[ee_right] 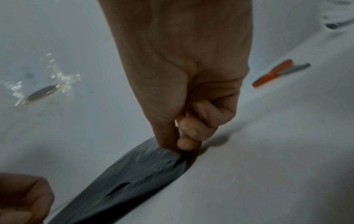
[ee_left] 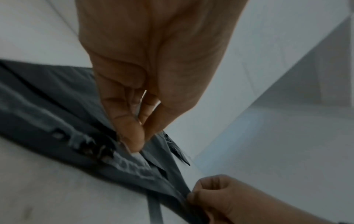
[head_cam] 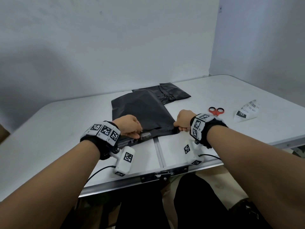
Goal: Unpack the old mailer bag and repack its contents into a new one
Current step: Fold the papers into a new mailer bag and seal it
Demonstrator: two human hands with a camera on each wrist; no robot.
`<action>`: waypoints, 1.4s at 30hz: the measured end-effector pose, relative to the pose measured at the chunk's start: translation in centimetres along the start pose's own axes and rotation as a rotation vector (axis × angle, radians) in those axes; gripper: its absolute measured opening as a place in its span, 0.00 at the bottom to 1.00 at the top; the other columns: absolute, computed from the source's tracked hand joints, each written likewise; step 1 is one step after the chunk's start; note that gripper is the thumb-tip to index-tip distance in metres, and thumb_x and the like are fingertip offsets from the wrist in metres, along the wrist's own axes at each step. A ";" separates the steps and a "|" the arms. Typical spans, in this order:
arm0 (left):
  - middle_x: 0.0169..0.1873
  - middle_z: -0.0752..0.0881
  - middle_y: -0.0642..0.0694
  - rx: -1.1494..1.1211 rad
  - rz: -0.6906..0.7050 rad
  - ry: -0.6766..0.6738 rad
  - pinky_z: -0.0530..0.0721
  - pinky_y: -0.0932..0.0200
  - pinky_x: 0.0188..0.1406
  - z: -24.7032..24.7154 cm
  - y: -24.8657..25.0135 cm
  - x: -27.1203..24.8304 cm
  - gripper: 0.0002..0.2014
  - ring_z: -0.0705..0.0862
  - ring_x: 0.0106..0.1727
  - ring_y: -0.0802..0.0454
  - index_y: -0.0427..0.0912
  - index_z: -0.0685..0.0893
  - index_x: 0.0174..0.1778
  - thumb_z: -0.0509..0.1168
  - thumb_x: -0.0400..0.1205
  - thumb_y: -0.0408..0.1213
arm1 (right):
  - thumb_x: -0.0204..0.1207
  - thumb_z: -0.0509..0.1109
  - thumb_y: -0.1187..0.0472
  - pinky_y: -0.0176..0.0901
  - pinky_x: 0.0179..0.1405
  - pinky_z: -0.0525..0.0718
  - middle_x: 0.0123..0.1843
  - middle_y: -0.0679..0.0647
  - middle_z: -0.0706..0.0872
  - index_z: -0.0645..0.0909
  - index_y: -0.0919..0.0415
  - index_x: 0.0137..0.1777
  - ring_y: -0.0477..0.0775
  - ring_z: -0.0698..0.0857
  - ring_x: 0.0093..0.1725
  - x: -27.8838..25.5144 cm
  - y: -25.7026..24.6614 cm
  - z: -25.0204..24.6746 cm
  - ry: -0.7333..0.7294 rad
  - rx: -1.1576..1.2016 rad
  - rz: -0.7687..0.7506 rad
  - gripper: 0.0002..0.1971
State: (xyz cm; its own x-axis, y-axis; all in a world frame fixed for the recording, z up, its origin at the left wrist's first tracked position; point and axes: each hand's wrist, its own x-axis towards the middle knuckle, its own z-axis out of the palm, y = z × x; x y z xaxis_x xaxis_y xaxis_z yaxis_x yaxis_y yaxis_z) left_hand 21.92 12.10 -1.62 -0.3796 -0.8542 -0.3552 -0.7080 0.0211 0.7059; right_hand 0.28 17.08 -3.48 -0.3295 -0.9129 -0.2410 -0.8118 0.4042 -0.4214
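Black plastic, the mailer bag (head_cam: 143,111) lies flat on the counter (head_cam: 49,129), its long axis running away from the person and its mouth edge nearest. The left hand (head_cam: 130,126) pinches that edge's left part and the right hand (head_cam: 182,120) its right corner. Whether anything is inside, I cannot tell; a second bag (head_cam: 175,93) lies behind.

White folding table (head_cam: 206,90) filling the middle of the head view, with a metal seam (head_cam: 159,152) down its near centre. Flat on it at centre: a black mailer bag (head_cam: 142,111). Behind that, toward upper centre, partly overlapped: a second black mailer bag (head_cam: 175,93). Right of centre: red-handled scissors (head_cam: 216,111). Farther right, well apart: a white label sheet (head_cam: 246,111) bearing barcodes and "102".
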 end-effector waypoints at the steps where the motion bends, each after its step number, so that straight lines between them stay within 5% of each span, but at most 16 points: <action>1: 0.36 0.86 0.40 0.055 -0.016 -0.005 0.89 0.64 0.34 -0.2 -0.1 0.0 0.03 0.86 0.24 0.55 0.33 0.82 0.46 0.63 0.82 0.29 | 0.73 0.68 0.60 0.38 0.27 0.77 0.23 0.51 0.80 0.74 0.60 0.27 0.48 0.77 0.20 0.0 -0.3 -0.1 0.002 -0.061 -0.003 0.14; 4: 0.37 0.88 0.41 0.111 -0.049 -0.041 0.88 0.64 0.35 -0.2 -0.3 0.1 0.09 0.85 0.24 0.56 0.31 0.83 0.52 0.65 0.82 0.34 | 0.72 0.72 0.54 0.40 0.39 0.81 0.37 0.55 0.85 0.78 0.61 0.33 0.55 0.84 0.36 -0.2 -1.6 -1.0 0.054 -0.151 -0.030 0.13; 7: 0.33 0.87 0.45 0.179 -0.024 -0.031 0.88 0.65 0.35 0.3 -0.3 0.3 0.08 0.83 0.22 0.58 0.36 0.85 0.42 0.70 0.79 0.39 | 0.75 0.69 0.58 0.47 0.58 0.84 0.54 0.60 0.89 0.84 0.65 0.47 0.60 0.86 0.56 -0.3 -3.3 -1.6 0.197 -0.032 -0.176 0.10; 9: 0.31 0.87 0.48 0.225 -0.004 -0.019 0.86 0.68 0.31 0.6 -0.4 0.3 0.11 0.82 0.24 0.58 0.40 0.86 0.38 0.75 0.74 0.44 | 0.77 0.65 0.63 0.49 0.59 0.85 0.52 0.61 0.90 0.86 0.66 0.46 0.58 0.87 0.52 -0.6 -4.8 -1.0 0.145 0.058 -0.257 0.09; 12: 0.34 0.88 0.49 0.243 0.014 -0.030 0.85 0.66 0.37 0.7 -0.8 0.3 0.12 0.82 0.28 0.57 0.41 0.87 0.39 0.77 0.71 0.46 | 0.77 0.63 0.69 0.42 0.44 0.86 0.38 0.57 0.86 0.86 0.59 0.40 0.52 0.82 0.37 -0.9 -6.0 0.9 -0.105 0.174 -0.233 0.11; 18: 0.33 0.83 0.44 0.234 0.003 -0.098 0.77 0.58 0.40 -0.7 -1.9 -0.6 0.11 0.76 0.33 0.50 0.43 0.89 0.37 0.75 0.72 0.48 | 0.73 0.74 0.62 0.31 0.34 0.78 0.48 0.51 0.84 0.85 0.59 0.61 0.49 0.81 0.47 -0.9 -6.6 2.1 -0.183 -0.081 -0.276 0.16; 21: 0.24 0.72 0.49 0.102 -0.026 -0.068 0.70 0.62 0.31 -1.8 -2.9 -1.4 0.11 0.68 0.27 0.53 0.44 0.87 0.34 0.75 0.72 0.49 | 0.72 0.75 0.60 0.36 0.42 0.78 0.60 0.53 0.86 0.83 0.58 0.62 0.54 0.84 0.57 -1.3 -7.0 2.7 -0.128 -0.218 -0.307 0.18; 24: 0.24 0.75 0.52 -0.191 -0.045 -0.007 0.67 0.68 0.24 -2.8 -4.2 -2.0 0.11 0.67 0.25 0.58 0.44 0.83 0.30 0.72 0.76 0.40 | 0.72 0.73 0.61 0.40 0.54 0.80 0.62 0.54 0.86 0.83 0.59 0.61 0.57 0.84 0.62 -1.4 -7.8 3.3 -0.065 -0.354 -0.326 0.17; 27: 0.27 0.78 0.52 -0.468 -0.073 0.053 0.70 0.70 0.23 -4.0 -5.3 -2.7 0.07 0.69 0.25 0.59 0.43 0.85 0.36 0.68 0.79 0.37 | 0.72 0.71 0.61 0.46 0.54 0.78 0.60 0.54 0.87 0.84 0.57 0.59 0.57 0.85 0.62 -1.6 -8.8 3.6 -0.038 -0.457 -0.287 0.15; 32: 0.25 0.73 0.52 -0.832 0.001 0.237 0.71 0.68 0.27 -5.7 -6.7 -3.3 0.09 0.70 0.26 0.58 0.42 0.81 0.36 0.65 0.82 0.38 | 0.78 0.61 0.66 0.45 0.57 0.81 0.65 0.59 0.84 0.82 0.60 0.66 0.62 0.84 0.63 -2.1 -9.8 3.7 -0.041 -0.549 -0.321 0.18; 37: 0.24 0.75 0.50 -1.145 0.106 0.630 0.77 0.71 0.23 -7.1 -6.9 -2.8 0.09 0.75 0.19 0.61 0.42 0.78 0.34 0.62 0.81 0.34 | 0.79 0.60 0.71 0.45 0.58 0.79 0.67 0.61 0.83 0.79 0.66 0.68 0.62 0.82 0.67 -3.5 -10.7 2.7 -0.118 -0.679 -0.371 0.18; 42: 0.28 0.77 0.49 -1.284 0.226 0.919 0.77 0.69 0.25 -8.3 -6.4 -2.5 0.10 0.76 0.26 0.57 0.43 0.76 0.34 0.57 0.81 0.31 | 0.73 0.66 0.66 0.40 0.40 0.77 0.52 0.57 0.88 0.85 0.64 0.53 0.60 0.82 0.41 -4.1 -10.3 2.5 -0.121 -0.771 -0.413 0.11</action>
State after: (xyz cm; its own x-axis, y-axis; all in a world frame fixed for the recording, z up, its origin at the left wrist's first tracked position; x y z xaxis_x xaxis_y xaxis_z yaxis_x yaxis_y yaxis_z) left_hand 32.32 9.75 -0.15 0.4062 -0.9130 -0.0380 0.4403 0.1591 0.8836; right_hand 11.21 16.78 -0.33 0.0797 -0.9477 -0.3090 -0.9685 -0.1470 0.2010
